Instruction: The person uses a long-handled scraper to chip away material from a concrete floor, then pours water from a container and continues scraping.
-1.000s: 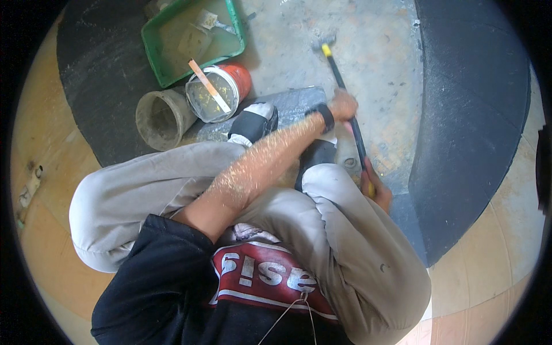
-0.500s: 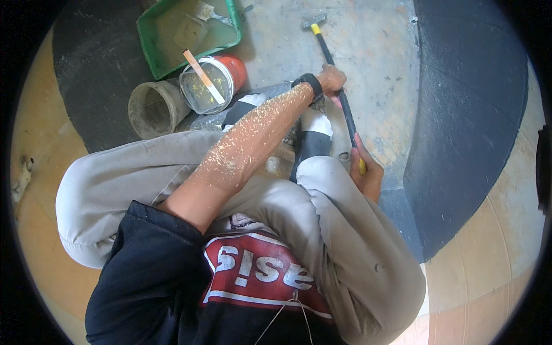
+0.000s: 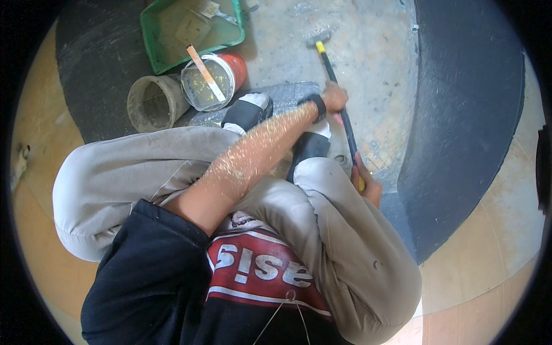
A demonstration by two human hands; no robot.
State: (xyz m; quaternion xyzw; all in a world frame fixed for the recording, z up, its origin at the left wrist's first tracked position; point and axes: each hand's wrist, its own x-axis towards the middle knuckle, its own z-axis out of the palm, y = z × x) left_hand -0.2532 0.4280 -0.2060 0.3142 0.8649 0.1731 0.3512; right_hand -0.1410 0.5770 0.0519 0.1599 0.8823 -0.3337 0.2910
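A long-handled tool [image 3: 349, 137] with a black shaft, a yellow collar and a yellow butt slants across the floor ahead of me. Its short grey head [image 3: 318, 39] sits crosswise at the far end, against the grey floor; whether it is a scraper or a hammer I cannot tell. My left hand [image 3: 334, 98], with a black band on the wrist, is closed round the middle of the shaft. Lower down, my right hand [image 3: 367, 183] grips the butt end beside my right knee, partly hidden by the knee.
To the left stand a red-and-white bucket [image 3: 234, 72] with murky liquid and a stick [image 3: 206, 73] across its top, an open grey bucket [image 3: 133, 106], and a green tray [image 3: 150, 49] with a brush in it. A dark raised band [image 3: 466, 115] curves along the right.
The tool's head has come back toward me along the floor. Both hands have moved slightly nearer with it, still holding the shaft.
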